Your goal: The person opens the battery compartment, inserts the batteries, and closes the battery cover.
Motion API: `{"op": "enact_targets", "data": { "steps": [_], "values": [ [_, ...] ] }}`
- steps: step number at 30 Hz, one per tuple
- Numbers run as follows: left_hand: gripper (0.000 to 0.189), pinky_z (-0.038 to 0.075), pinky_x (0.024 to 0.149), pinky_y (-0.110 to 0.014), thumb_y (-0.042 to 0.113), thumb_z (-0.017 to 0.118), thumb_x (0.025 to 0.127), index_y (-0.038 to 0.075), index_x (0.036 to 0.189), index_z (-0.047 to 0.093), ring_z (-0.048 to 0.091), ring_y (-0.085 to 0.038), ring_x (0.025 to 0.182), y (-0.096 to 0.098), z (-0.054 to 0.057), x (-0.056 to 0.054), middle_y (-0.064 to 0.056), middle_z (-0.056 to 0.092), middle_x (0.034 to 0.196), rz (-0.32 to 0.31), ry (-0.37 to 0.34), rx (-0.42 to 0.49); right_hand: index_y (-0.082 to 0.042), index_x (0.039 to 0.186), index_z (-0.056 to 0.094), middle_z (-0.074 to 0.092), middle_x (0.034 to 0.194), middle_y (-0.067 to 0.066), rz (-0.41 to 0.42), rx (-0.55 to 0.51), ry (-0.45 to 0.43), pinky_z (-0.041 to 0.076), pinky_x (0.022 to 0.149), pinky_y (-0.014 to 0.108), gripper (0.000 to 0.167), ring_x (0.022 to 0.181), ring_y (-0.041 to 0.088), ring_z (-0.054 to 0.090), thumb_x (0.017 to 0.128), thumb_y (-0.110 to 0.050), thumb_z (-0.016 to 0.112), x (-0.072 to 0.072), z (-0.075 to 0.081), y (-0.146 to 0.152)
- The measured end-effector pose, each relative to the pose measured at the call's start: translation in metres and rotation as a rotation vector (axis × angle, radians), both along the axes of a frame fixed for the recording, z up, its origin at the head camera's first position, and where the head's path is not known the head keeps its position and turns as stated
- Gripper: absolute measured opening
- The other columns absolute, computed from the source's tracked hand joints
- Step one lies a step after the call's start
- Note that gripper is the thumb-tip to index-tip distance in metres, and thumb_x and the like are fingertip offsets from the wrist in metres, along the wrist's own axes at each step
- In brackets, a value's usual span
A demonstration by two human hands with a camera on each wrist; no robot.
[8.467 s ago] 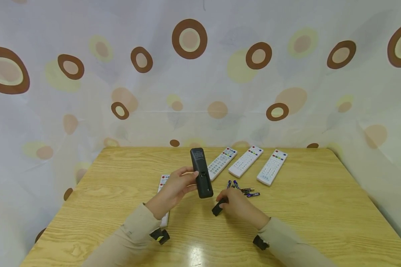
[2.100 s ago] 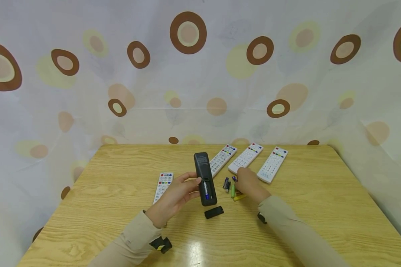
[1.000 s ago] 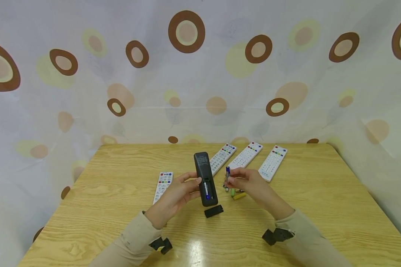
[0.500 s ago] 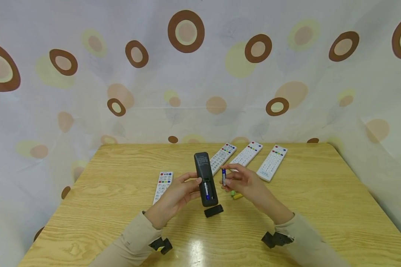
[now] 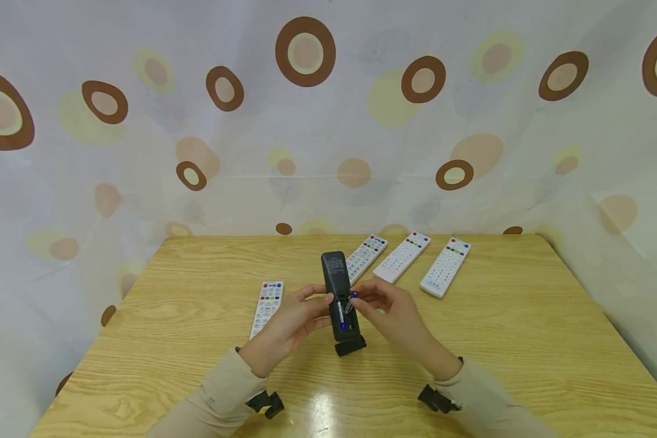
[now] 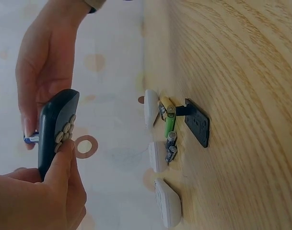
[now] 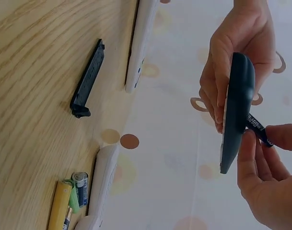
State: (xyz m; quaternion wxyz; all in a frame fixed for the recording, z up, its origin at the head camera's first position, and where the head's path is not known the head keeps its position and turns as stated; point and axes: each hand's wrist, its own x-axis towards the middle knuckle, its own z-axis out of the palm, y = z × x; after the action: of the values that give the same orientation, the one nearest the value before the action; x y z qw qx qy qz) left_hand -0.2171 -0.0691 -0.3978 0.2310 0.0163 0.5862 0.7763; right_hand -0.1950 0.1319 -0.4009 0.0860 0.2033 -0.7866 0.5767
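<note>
My left hand grips a black remote control, back side up, above the table. One battery lies in its uncovered battery slot. Between thumb and fingers my right hand pinches a second, blue-ended battery, tilted with one end at the slot. The black battery cover lies on the table below the remote. Several loose batteries, among them a green one and a yellow one, lie near the cover; in the head view my right hand hides most of them.
At the back of the wooden table lie three white remotes, a left one, a middle one and a right one. Another white remote lies by my left hand. A patterned cloth hangs behind the table.
My right hand has picked up a battery from the pile and brought it left to the remote's slot. Earlier, the cover was set down and the first battery came to be in the slot.
</note>
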Motion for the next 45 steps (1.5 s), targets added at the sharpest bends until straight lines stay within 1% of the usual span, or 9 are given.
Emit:
{"op": "enact_targets", "data": {
  "steps": [3, 8, 13, 15, 20, 23, 31, 40, 45],
  "values": [
    [0.033, 0.054, 0.087, -0.033, 0.007, 0.056, 0.097, -0.005, 0.127, 0.049, 0.064, -0.018, 0.095, 0.0, 0.0, 0.0, -0.017, 0.062, 0.115, -0.003, -0.001, 0.004, -0.005, 0.106, 0.066, 0.068, 0.095, 0.005, -0.004, 0.053, 0.064, 0.057, 0.073, 0.028, 0.017, 0.086, 0.014, 0.065, 0.089, -0.008, 0.069, 0.001, 0.0, -0.002],
    [0.03, 0.055, 0.086, -0.033, 0.006, 0.055, 0.097, -0.004, 0.125, 0.05, 0.064, -0.018, 0.094, -0.001, 0.001, 0.001, -0.016, 0.063, 0.113, 0.001, -0.001, 0.011, -0.005, 0.103, 0.069, 0.067, 0.095, 0.003, -0.006, 0.162, 0.237, 0.057, 0.067, 0.029, 0.018, 0.08, 0.016, 0.065, 0.085, -0.004, 0.072, 0.001, 0.001, -0.004],
    [0.029, 0.055, 0.086, -0.033, 0.005, 0.054, 0.098, -0.005, 0.125, 0.049, 0.064, -0.018, 0.093, -0.001, 0.0, 0.002, -0.017, 0.063, 0.113, 0.003, -0.002, 0.011, -0.005, 0.105, 0.071, 0.063, 0.101, 0.004, 0.014, 0.255, 0.355, 0.055, 0.067, 0.03, 0.025, 0.081, 0.018, 0.06, 0.081, -0.003, 0.076, -0.002, -0.006, -0.001],
    [0.03, 0.055, 0.086, -0.033, 0.005, 0.053, 0.098, -0.006, 0.126, 0.048, 0.064, -0.019, 0.094, -0.001, 0.0, 0.002, -0.019, 0.062, 0.114, 0.002, -0.002, 0.015, -0.005, 0.11, 0.069, 0.06, 0.104, 0.005, 0.036, 0.298, 0.405, 0.053, 0.069, 0.03, 0.033, 0.085, 0.018, 0.057, 0.078, -0.007, 0.078, -0.003, -0.01, 0.001],
    [0.032, 0.055, 0.086, -0.033, 0.004, 0.054, 0.097, -0.007, 0.127, 0.047, 0.064, -0.02, 0.094, -0.003, -0.001, 0.001, -0.021, 0.061, 0.116, 0.02, -0.006, 0.018, -0.006, 0.129, 0.059, 0.054, 0.116, 0.007, 0.086, 0.469, 0.562, 0.049, 0.08, 0.036, 0.073, 0.102, 0.021, 0.051, 0.065, -0.027, 0.088, -0.001, -0.016, 0.007],
    [0.031, 0.055, 0.085, -0.033, 0.004, 0.055, 0.097, -0.006, 0.125, 0.048, 0.064, -0.02, 0.093, -0.003, 0.0, 0.001, -0.02, 0.062, 0.114, 0.028, -0.009, 0.013, -0.006, 0.133, 0.056, 0.054, 0.119, 0.007, 0.081, 0.558, 0.649, 0.051, 0.083, 0.039, 0.083, 0.107, 0.023, 0.051, 0.062, -0.032, 0.09, -0.001, -0.017, 0.01],
    [0.025, 0.056, 0.082, -0.031, 0.003, 0.053, 0.097, -0.005, 0.121, 0.051, 0.064, -0.018, 0.089, 0.0, 0.001, 0.0, -0.015, 0.063, 0.107, 0.028, 0.012, -0.022, 0.002, 0.131, 0.056, 0.055, 0.115, 0.009, 0.063, 0.634, 0.819, 0.052, 0.08, 0.039, 0.08, 0.101, 0.024, 0.054, 0.066, -0.031, 0.089, -0.003, -0.021, 0.012],
    [0.025, 0.056, 0.081, -0.031, 0.006, 0.056, 0.097, -0.004, 0.118, 0.051, 0.064, -0.017, 0.088, 0.004, -0.003, -0.002, -0.016, 0.063, 0.106, 0.042, 0.023, -0.073, 0.005, 0.122, 0.062, 0.056, 0.109, 0.008, -0.005, 0.905, 0.975, 0.049, 0.086, 0.037, 0.079, 0.098, 0.023, 0.053, 0.066, -0.046, 0.086, -0.007, -0.022, 0.011],
    [0.026, 0.056, 0.081, -0.03, 0.007, 0.057, 0.096, -0.005, 0.118, 0.053, 0.064, -0.016, 0.087, 0.007, -0.003, -0.004, -0.015, 0.064, 0.103, 0.043, 0.034, -0.084, 0.008, 0.12, 0.061, 0.056, 0.111, 0.01, -0.006, 0.894, 1.0, 0.048, 0.084, 0.037, 0.077, 0.097, 0.025, 0.053, 0.067, -0.042, 0.086, -0.008, -0.023, 0.011]
  ]
}}
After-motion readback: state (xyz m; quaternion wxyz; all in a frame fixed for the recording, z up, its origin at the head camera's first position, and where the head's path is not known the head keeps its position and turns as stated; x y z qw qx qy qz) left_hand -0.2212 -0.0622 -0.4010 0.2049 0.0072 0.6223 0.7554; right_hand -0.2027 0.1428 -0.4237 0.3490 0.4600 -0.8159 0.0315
